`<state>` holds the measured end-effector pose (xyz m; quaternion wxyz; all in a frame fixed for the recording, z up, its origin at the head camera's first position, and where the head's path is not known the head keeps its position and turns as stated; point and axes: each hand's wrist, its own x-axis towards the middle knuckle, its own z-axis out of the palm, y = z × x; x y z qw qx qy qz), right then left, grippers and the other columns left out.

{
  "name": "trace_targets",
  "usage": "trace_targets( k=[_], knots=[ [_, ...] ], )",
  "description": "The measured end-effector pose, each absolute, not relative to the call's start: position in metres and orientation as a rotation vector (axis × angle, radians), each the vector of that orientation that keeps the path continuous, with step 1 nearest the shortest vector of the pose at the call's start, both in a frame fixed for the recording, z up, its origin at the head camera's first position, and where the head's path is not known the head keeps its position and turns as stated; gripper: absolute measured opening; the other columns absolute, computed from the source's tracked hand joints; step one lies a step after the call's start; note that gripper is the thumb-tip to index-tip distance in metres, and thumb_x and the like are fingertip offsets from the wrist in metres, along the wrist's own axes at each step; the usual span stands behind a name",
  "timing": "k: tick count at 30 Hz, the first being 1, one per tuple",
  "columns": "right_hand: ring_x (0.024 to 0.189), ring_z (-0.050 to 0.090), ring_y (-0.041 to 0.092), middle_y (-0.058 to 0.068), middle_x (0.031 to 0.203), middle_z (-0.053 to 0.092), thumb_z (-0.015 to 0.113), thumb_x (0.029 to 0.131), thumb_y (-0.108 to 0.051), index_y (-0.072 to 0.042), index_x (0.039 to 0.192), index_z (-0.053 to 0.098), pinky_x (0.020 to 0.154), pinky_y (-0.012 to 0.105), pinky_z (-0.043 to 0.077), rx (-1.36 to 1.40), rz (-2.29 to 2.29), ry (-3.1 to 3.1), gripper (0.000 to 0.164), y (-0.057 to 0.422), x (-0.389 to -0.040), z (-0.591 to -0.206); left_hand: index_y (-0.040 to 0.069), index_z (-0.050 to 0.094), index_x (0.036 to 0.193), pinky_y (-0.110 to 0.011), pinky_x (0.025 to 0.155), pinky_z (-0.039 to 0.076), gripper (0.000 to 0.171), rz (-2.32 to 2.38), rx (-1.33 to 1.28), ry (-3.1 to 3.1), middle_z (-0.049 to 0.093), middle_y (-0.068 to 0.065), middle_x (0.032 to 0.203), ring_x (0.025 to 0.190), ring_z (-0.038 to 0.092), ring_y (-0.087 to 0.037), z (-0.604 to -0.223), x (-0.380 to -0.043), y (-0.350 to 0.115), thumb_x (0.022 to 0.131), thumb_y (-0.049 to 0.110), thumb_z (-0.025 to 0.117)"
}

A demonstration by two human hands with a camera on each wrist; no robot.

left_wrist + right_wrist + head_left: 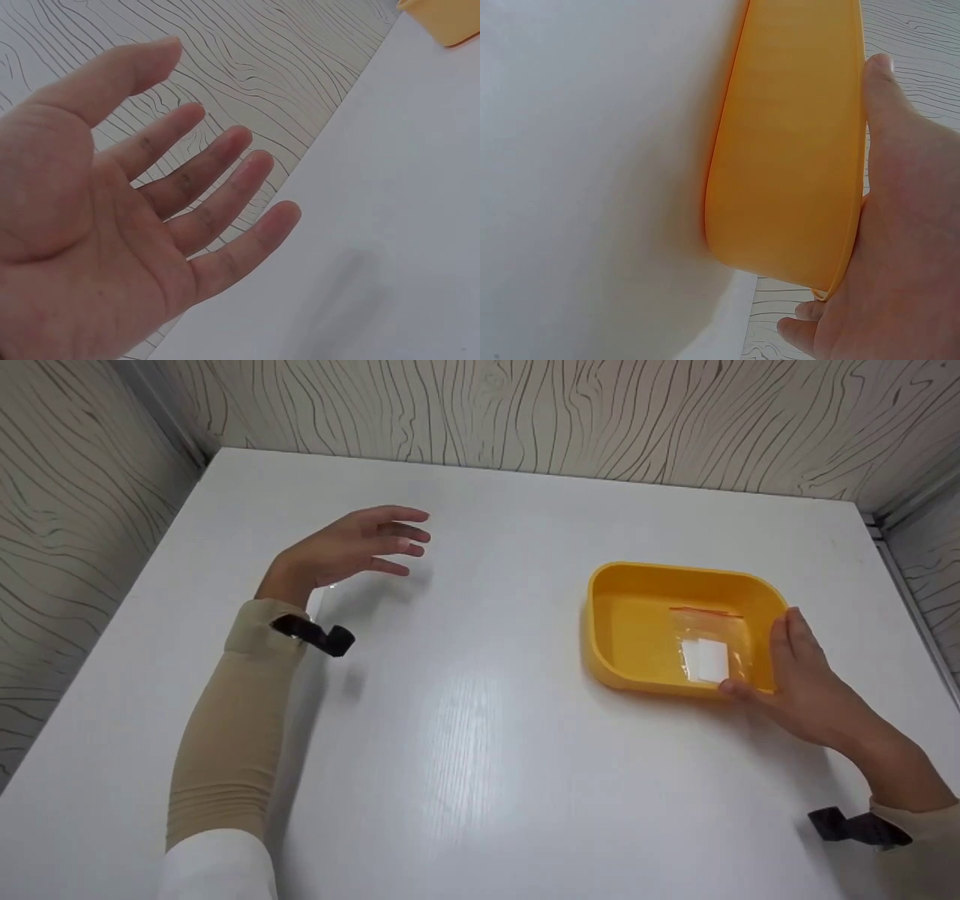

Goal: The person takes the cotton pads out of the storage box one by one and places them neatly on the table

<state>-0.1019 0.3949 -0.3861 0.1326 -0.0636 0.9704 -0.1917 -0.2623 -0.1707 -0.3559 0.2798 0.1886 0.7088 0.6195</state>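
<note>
A yellow plastic bin (637,685) stands on the right part of the white table. My right hand (814,690) holds its near right corner, the thumb on the front rim and the fingers along the right side. In the right wrist view the thumb lies at the rim of the bin (787,150), and fingertips show past the corner. Inside the bin lies a clear zip bag (709,622) with a red seal line and white flat pieces in it. My left hand (345,544) is held above the table at the left, holding nothing, its fingers spread and slightly bent.
The white table (465,607) meets wood-grain-patterned panels (487,412) at the back. A small shiny, transparent edge shows beside my left wrist; what it belongs to is hidden. Black camera mounts (315,634) sit on both wrists.
</note>
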Motion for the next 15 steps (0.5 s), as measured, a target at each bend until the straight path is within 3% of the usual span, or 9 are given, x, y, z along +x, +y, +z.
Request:
trace_targets(
  k=[15],
  knots=[
    [0.148, -0.018, 0.053, 0.030, 0.159, -0.030, 0.060, 0.099, -0.052, 0.010, 0.151, -0.022, 0.116, 0.071, 0.004, -0.198, -0.552, 2.822, 0.116, 0.398, -0.101, -0.387, 0.013, 0.047, 0.150, -0.050, 0.109, 0.046, 0.050, 1.672, 0.548, 1.832, 0.052, -0.012, 0.145, 0.133, 0.052, -0.028, -0.358, -0.266, -0.143, 0.102, 0.014, 0.061]
  ],
)
